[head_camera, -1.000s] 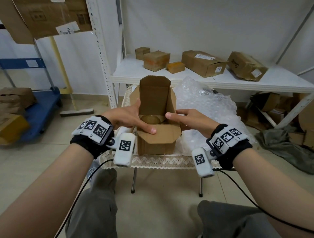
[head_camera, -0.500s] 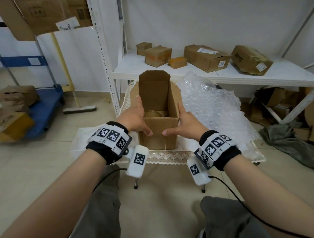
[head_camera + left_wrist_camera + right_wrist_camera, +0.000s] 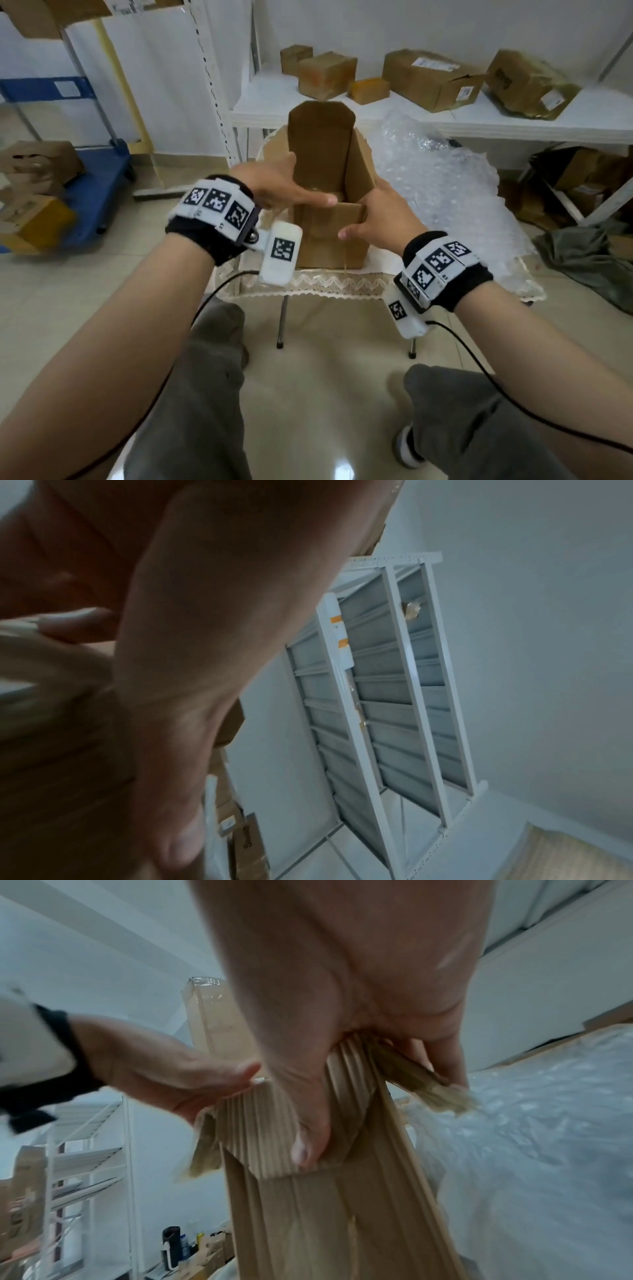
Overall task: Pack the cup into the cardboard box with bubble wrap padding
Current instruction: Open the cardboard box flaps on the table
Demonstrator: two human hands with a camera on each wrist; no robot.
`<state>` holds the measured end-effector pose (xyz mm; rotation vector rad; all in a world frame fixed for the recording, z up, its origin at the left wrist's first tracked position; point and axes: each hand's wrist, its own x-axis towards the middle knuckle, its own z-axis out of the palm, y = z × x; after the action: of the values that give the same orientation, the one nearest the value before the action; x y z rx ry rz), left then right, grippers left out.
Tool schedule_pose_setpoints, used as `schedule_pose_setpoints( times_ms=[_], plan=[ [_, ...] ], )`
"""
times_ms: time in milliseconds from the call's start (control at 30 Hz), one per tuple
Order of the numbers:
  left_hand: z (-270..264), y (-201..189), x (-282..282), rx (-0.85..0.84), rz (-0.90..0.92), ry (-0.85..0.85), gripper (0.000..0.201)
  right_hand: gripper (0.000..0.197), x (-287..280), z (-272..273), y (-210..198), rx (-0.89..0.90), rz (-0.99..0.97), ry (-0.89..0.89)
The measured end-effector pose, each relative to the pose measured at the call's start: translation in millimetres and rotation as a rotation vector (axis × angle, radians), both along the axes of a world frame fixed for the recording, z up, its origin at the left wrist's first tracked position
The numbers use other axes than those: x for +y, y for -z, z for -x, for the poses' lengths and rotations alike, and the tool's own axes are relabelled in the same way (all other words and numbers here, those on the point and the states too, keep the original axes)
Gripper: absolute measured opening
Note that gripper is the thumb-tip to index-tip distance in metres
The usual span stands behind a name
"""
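Both forearms reach forward from the bottom of the head view toward the cardboard box (image 3: 329, 236), which stands on a small lace-covered surface (image 3: 329, 282) with its tall rear flap upright. The left hand (image 3: 274, 186) lies against the box's left side, palm to the cardboard, its fingers (image 3: 310, 199) stretched straight across the open top and resting over the near front edge. The right hand (image 3: 380, 217) sits at the box's near right corner; in the right wrist view its thumb (image 3: 308, 1139) presses flat on the folded front flap while the other fingers (image 3: 441, 1061) curl round the right side flap, so this hand pinches the cardboard. The crumpled sheet of bubble wrap (image 3: 455, 192) spreads over the surface just to the right of the box, touching its right side, and runs under it as far as can be seen. The cup is barely visible: only a blurred sliver of a round rim (image 3: 337, 196) shows inside the box just beyond the left fingertips, between the two hands, and its body is hidden by the box walls. The left wrist view is mostly filled by the dim underside of the left hand (image 3: 192, 653), and its contact with the box is too blurred to read there.
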<state>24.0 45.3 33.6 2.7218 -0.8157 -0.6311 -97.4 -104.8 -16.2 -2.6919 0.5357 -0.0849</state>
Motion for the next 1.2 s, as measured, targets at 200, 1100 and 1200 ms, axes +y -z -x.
schedule_pose_setpoints(
  times_ms=[200, 1100, 1200],
  plan=[
    [-40.7, -30.0, -39.6, -0.345, 0.055, 0.012, 0.087, 0.035, 17.8, 7.7, 12.6, -0.121, 0.032, 0.015],
    [-130.6, 10.8, -108.1, -0.334, -0.108, 0.102, 0.035, 0.044, 3.7, 1.0, 8.0, -0.050, 0.077, -0.008],
    [-124.7, 9.8, -99.6, -0.277, 0.035, 0.067, 0.037, 0.048, 0.5, 3.9, 6.3, -0.042, 0.078, -0.012]
  ],
)
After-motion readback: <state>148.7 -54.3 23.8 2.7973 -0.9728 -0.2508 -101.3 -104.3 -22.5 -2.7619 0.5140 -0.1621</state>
